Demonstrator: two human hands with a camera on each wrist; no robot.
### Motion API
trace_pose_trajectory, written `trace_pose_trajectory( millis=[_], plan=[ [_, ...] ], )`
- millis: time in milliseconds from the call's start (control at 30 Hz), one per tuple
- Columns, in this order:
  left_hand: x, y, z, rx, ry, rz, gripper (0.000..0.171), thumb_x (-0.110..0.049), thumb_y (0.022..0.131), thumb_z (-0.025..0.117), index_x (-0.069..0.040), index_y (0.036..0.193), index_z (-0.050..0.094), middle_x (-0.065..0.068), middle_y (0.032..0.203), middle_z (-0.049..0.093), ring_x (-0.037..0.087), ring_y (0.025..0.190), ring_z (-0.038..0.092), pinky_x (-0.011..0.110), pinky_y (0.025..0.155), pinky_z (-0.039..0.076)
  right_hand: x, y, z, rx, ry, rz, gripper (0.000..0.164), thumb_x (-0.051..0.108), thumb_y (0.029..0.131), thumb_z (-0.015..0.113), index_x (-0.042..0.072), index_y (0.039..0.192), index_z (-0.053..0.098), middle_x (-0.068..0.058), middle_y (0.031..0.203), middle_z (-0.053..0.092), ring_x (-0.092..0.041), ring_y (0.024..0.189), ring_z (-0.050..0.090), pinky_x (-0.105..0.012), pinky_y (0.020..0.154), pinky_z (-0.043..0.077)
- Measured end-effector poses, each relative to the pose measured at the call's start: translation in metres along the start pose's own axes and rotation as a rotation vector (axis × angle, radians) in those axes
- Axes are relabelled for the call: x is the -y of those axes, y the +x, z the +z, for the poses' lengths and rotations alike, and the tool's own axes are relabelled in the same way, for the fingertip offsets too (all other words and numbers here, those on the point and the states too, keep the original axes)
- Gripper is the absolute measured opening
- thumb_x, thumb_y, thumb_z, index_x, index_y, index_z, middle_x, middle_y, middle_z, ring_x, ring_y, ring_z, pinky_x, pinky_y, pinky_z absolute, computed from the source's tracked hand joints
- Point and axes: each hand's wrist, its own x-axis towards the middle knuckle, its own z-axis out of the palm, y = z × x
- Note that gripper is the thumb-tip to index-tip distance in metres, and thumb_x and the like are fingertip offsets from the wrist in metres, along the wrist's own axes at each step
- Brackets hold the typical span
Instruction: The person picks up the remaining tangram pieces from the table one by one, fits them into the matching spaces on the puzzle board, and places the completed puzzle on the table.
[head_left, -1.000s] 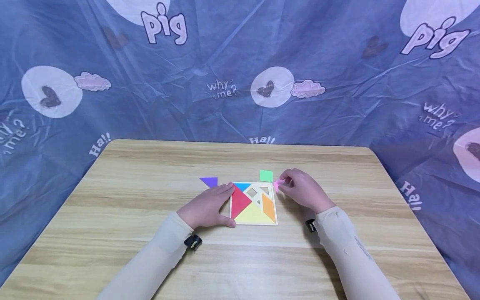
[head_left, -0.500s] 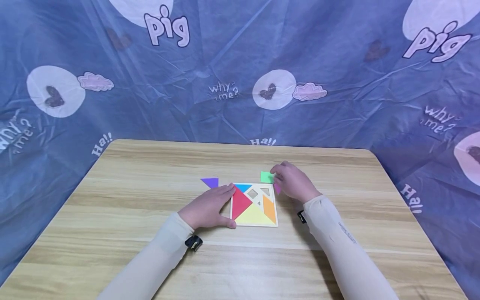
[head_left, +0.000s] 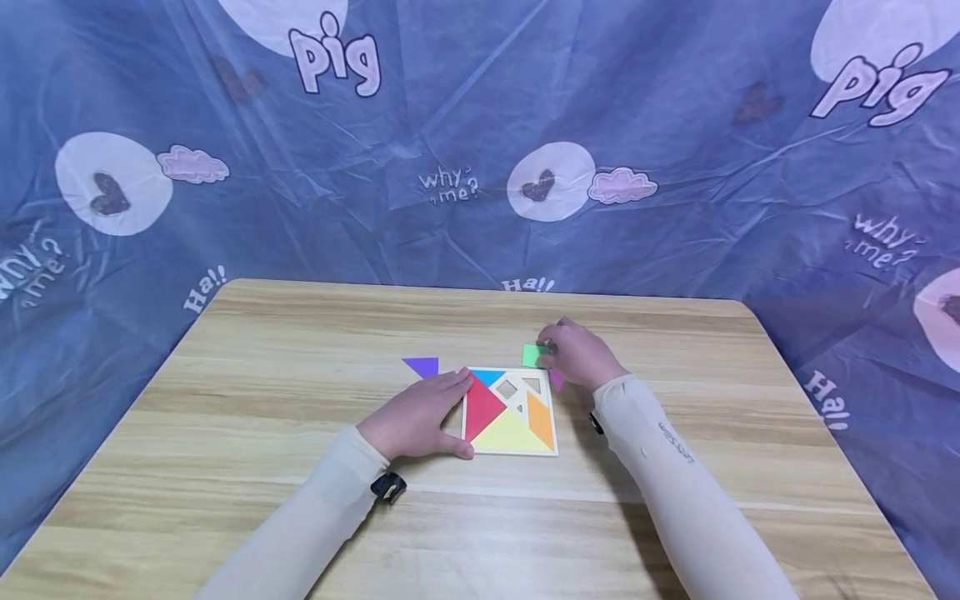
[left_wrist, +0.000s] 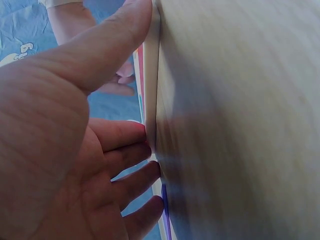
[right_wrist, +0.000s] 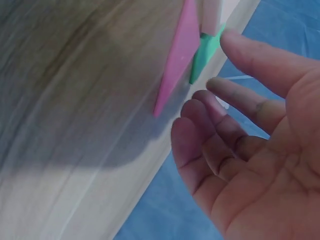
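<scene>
A white tangram board (head_left: 520,395) lies flat on the table, holding a red triangle (head_left: 482,407), a yellow triangle (head_left: 513,435), an orange parallelogram (head_left: 539,421) and a blue triangle (head_left: 487,377). Vacant cutouts show in its upper right part. My left hand (head_left: 416,414) rests along the board's left side, fingers extended at the upper corner and thumb at the lower one. My right hand (head_left: 583,354) is over a green square (head_left: 531,356) behind the board; in the right wrist view a gap shows between thumb and forefinger, right by the square (right_wrist: 204,57). A pink triangle (right_wrist: 177,60) lies beside the board.
A purple triangle (head_left: 423,366) lies behind my left hand's fingers. The wooden table (head_left: 315,333) ends at a far edge before a blue printed curtain (head_left: 450,233), which also hangs at both sides.
My right hand has left the pink triangle at the board's right side and moved left and slightly back to the green square. The left hand keeps its place on the board.
</scene>
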Motion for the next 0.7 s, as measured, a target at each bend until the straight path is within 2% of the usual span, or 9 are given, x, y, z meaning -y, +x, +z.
trace_pose_trajectory(
  millis=[133, 700],
  plan=[
    [-0.0017, -0.0001, 0.0005, -0.002, 0.002, 0.002, 0.105, -0.063, 0.073, 0.070, -0.008, 0.150, 0.025, 0.004, 0.157, 0.021, 0.022, 0.143, 0.023, 0.037, 0.116, 0.024, -0.0036, 0.0017, 0.0017, 0.046, 0.010, 0.029, 0.035, 0.022, 0.084, 0.072, 0.004, 0.113, 0.066, -0.012, 0.108, 0.062, -0.027, 0.098, 0.059, -0.046, 0.088, 0.050],
    [-0.0067, -0.0019, 0.0035, -0.009, 0.010, -0.014, 0.105, -0.063, 0.073, 0.070, -0.008, 0.150, 0.025, 0.003, 0.157, 0.021, 0.021, 0.143, 0.021, 0.037, 0.116, 0.023, -0.0093, 0.0022, 0.0045, 0.055, 0.056, 0.024, 0.030, 0.020, 0.082, 0.074, 0.006, 0.107, 0.069, -0.010, 0.102, 0.061, -0.025, 0.094, 0.057, -0.044, 0.088, 0.050]
  ],
)
